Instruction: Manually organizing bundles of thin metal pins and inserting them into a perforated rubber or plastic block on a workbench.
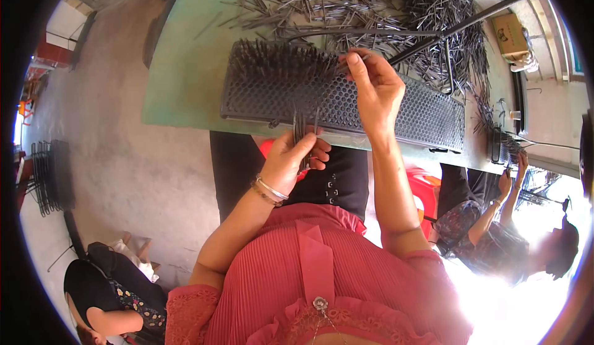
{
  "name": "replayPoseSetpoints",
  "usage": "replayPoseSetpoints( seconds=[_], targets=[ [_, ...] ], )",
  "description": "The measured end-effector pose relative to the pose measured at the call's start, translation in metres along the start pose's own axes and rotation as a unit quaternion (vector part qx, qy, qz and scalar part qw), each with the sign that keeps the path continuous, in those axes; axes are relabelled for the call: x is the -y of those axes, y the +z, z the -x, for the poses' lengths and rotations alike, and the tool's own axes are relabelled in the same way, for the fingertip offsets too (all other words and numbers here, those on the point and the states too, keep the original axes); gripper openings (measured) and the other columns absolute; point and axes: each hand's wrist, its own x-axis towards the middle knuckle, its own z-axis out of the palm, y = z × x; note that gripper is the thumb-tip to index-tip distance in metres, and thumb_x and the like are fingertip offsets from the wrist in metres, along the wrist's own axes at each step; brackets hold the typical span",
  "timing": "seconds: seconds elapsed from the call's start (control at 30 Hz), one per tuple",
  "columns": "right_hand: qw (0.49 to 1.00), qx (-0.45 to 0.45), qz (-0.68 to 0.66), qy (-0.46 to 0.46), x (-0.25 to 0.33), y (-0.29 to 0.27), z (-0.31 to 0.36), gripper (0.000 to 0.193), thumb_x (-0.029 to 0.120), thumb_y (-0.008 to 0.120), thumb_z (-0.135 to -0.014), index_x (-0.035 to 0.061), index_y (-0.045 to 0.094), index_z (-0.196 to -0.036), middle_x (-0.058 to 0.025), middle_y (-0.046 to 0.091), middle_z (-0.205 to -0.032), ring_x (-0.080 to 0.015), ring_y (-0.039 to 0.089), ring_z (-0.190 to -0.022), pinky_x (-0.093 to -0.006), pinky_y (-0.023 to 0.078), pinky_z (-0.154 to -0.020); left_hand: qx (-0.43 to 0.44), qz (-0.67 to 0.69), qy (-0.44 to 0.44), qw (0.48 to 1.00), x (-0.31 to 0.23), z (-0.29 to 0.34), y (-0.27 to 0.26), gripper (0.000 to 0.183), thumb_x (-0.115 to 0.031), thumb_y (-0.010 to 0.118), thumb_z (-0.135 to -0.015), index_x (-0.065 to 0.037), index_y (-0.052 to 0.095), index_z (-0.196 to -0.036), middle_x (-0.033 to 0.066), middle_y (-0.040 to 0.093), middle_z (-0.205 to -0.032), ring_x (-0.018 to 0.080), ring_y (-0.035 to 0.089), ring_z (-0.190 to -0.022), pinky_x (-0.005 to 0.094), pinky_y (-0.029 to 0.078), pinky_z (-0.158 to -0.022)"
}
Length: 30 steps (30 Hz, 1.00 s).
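Dark rods (pixel 301 127) in left hand (pixel 289 159); perforated tray (pixel 427 115) beneath right hand (pixel 378 91).

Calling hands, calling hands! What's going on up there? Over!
Left hand: gripping thin dark sticks. Right hand: over holed tray, grip unclear. Tray: upright sticks left, bare holes right. Black bar beyond right hand.

Tray (pixel 427 113): long, black, honeycombed with round holes, running left to right, right end angled nearer. Rods (pixel 266 60): thin, dark; many stand bristling in the tray's left half, toward the far side. Holes open rightward. Loose pile (pixel 408 4) crisscrossed beyond it. I see a small bunch (pixel 299 125) held roughly upright at the near edge.
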Motion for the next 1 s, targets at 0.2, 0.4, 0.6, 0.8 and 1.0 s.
replayPoseSetpoints(
  seconds=[0.2, 0.4, 0.6, 0.8, 1.0],
  targets=[
    [0.996, -0.005, 0.064, -0.063, -0.031, 0.005, -0.008, 0.018, 0.012, 0.068, -0.084, -0.0001, 0.066, -0.097, -0.0040, 0.067, -0.079, -0.0051, 0.058, -0.070, -0.0203, 0.046, -0.066, -0.005, 0.028, -0.061, 0.998, 0.005, -0.004, -0.003, 0.026, -0.022, 0.049, -0.095, -0.001, 0.050, -0.111, 0.0117, 0.062, -0.093, 0.0183, 0.063, -0.078, 0.0302, 0.054, -0.068],
    [0.972, 0.019, 0.158, -0.175, -0.019, 0.011, -0.002, 0.017, 0.006, 0.069, -0.081, 0.0014, 0.065, -0.096, -0.0094, 0.066, -0.080, -0.0131, 0.062, -0.067, -0.0247, 0.050, -0.064, -0.016, 0.019, -0.094, 0.995, -0.005, -0.002, -0.001, 0.024, -0.024, 0.048, -0.095, -0.005, 0.050, -0.110, 0.0121, 0.061, -0.096, 0.0204, 0.063, -0.080, 0.0336, 0.055, -0.069],
    [0.972, 0.005, 0.163, -0.167, -0.020, 0.011, -0.001, 0.016, 0.005, 0.068, -0.081, 0.0018, 0.064, -0.096, -0.0092, 0.066, -0.081, -0.0140, 0.062, -0.067, -0.0254, 0.049, -0.063, -0.015, 0.020, -0.076, 0.997, 0.002, -0.001, -0.007, 0.021, -0.020, 0.051, -0.094, -0.006, 0.050, -0.110, 0.0108, 0.061, -0.096, 0.0199, 0.062, -0.084, 0.0331, 0.054, -0.070],
    [0.959, -0.008, 0.198, -0.201, -0.021, 0.011, 0.000, 0.016, 0.005, 0.069, -0.081, 0.0019, 0.063, -0.096, -0.0091, 0.065, -0.081, -0.0149, 0.062, -0.066, -0.0259, 0.050, -0.062, 0.002, 0.020, -0.048, 0.999, 0.004, 0.003, -0.010, 0.021, -0.018, 0.051, -0.094, -0.005, 0.050, -0.110, 0.0110, 0.060, -0.099, 0.0203, 0.062, -0.087, 0.0337, 0.054, -0.072],
    [0.960, 0.008, 0.196, -0.200, -0.025, 0.016, 0.004, 0.018, 0.005, 0.068, -0.080, 0.0026, 0.062, -0.098, -0.0092, 0.065, -0.081, -0.0154, 0.063, -0.067, -0.0259, 0.050, -0.062, -0.005, 0.040, -0.064, 0.997, -0.002, 0.007, -0.007, 0.025, -0.016, 0.048, -0.095, -0.001, 0.047, -0.114, 0.0135, 0.061, -0.100, 0.0220, 0.063, -0.089, 0.0357, 0.054, -0.077]
  ],
)
